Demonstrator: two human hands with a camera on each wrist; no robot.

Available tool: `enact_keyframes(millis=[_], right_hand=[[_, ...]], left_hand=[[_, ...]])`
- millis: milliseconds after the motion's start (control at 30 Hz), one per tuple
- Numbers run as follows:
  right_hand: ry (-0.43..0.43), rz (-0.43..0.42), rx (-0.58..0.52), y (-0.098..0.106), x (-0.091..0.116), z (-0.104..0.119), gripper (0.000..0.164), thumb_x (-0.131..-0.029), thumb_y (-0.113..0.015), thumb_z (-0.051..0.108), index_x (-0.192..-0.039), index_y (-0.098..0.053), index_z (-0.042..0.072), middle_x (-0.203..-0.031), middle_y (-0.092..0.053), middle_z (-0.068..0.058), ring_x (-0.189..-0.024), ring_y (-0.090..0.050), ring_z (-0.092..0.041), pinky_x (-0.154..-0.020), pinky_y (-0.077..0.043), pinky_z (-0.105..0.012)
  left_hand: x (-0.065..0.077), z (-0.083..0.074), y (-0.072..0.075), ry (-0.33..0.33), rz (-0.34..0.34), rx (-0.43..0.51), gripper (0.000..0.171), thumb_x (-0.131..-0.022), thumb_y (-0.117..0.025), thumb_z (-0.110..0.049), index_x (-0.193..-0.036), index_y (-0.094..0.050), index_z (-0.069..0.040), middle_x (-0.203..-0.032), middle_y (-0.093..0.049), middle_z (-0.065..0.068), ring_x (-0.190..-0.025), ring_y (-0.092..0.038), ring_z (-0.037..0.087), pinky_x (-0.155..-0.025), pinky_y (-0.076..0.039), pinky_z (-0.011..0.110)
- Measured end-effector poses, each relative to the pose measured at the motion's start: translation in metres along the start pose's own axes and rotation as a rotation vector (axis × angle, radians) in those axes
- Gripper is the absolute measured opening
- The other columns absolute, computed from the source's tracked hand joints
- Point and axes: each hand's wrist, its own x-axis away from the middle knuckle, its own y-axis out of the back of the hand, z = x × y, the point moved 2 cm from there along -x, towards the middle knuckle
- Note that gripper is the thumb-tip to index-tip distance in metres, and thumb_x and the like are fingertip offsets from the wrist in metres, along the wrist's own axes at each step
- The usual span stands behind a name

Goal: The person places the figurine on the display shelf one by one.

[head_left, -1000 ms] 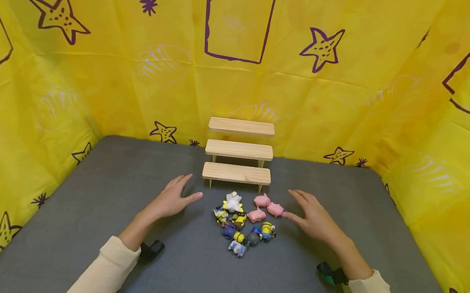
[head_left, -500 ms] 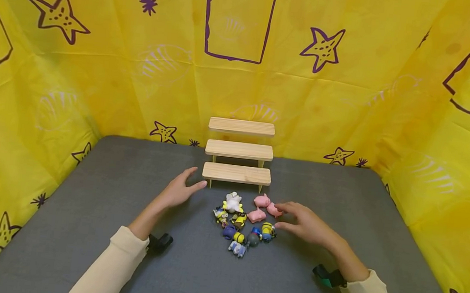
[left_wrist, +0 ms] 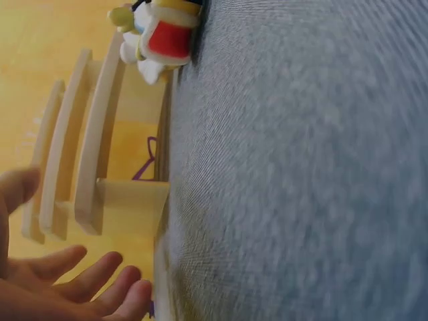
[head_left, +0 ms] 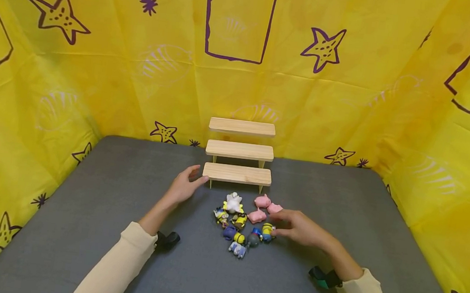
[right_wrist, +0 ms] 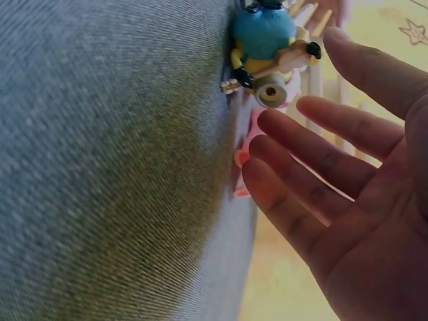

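Note:
My left hand [head_left: 185, 184] is beside the left end of a three-step wooden display stand [head_left: 237, 173]. Its thumb tip overlaps the corner of the lowest step in the head view, and its fingers [left_wrist: 93, 277] are spread in the left wrist view. My right hand [head_left: 301, 227] hovers with loosely bent fingers [right_wrist: 321, 157] at a yellow and blue Minion figure [head_left: 267, 232], which carries a small guitar [right_wrist: 287, 59]. Its thumb tip overlaps that figure in the head view. Pink pig figures [head_left: 257, 216] lie just beyond, one partly covered by the fingers.
Left of the Minion lie a grey figure [head_left: 254, 238], a purple and yellow one [head_left: 232, 234], a blue and white one [head_left: 237, 249] and a white one [head_left: 234, 202]. Yellow cloth walls [head_left: 159, 86] enclose the grey tabletop [head_left: 220, 283].
My left hand has moved forward and right to the stand's left end. My right hand has moved left and toward me, from beside the pigs to the Minion figure. The figures have not moved.

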Motion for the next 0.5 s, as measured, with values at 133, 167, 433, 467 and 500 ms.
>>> enact_keyframes(millis=[133,167,433,467,500], right_hand=[[0.009,0.029,-0.037,-0.0023,-0.0018,-0.0017,0.039,-0.089,-0.071,0.028,-0.119,-0.068,0.004,-0.113,-0.071,-0.006,-0.095,-0.061,-0.013,-0.086,-0.050,-0.029],[0.010,0.033,-0.041,-0.0027,-0.0022,-0.0022,0.040,-0.088,-0.072,0.028,-0.120,-0.068,0.004,-0.113,-0.071,-0.005,-0.095,-0.061,-0.012,-0.086,-0.050,-0.029],[-0.034,0.076,-0.105,-0.0040,-0.0040,-0.0058,0.042,-0.088,-0.072,0.028,-0.123,-0.066,0.004,-0.119,-0.070,-0.008,-0.103,-0.062,-0.017,-0.090,-0.050,-0.030],[-0.040,0.078,-0.115,-0.0043,-0.0041,-0.0061,0.042,-0.088,-0.072,0.027,-0.123,-0.066,0.004,-0.119,-0.070,-0.008,-0.102,-0.062,-0.017,-0.090,-0.050,-0.029],[-0.045,0.079,-0.124,-0.0045,-0.0042,-0.0064,0.043,-0.088,-0.073,0.027,-0.123,-0.066,0.004,-0.118,-0.070,-0.008,-0.101,-0.062,-0.016,-0.089,-0.050,-0.029]], left_hand=[[-0.0037,-0.0003,-0.0027,-0.017,-0.065,0.056,0.057,-0.098,-0.059,-0.029,-0.145,-0.042,-0.001,-0.142,-0.050,0.024,-0.132,-0.048,0.039,-0.108,-0.039,0.051],[-0.0043,-0.0009,-0.0033,-0.020,-0.081,0.068,0.055,-0.098,-0.059,-0.028,-0.143,-0.044,-0.001,-0.140,-0.052,0.024,-0.130,-0.049,0.039,-0.107,-0.039,0.051],[-0.0079,-0.0027,-0.0076,-0.011,-0.144,0.088,0.048,-0.097,-0.060,-0.023,-0.137,-0.051,0.001,-0.133,-0.058,0.026,-0.123,-0.055,0.038,-0.101,-0.045,0.048],[-0.0085,-0.0024,-0.0081,-0.008,-0.148,0.084,0.047,-0.097,-0.059,-0.023,-0.137,-0.052,0.001,-0.132,-0.058,0.026,-0.122,-0.056,0.038,-0.101,-0.045,0.048],[-0.0092,-0.0020,-0.0085,-0.005,-0.151,0.085,0.047,-0.097,-0.059,-0.022,-0.136,-0.052,0.001,-0.131,-0.058,0.026,-0.122,-0.056,0.038,-0.100,-0.045,0.047]])
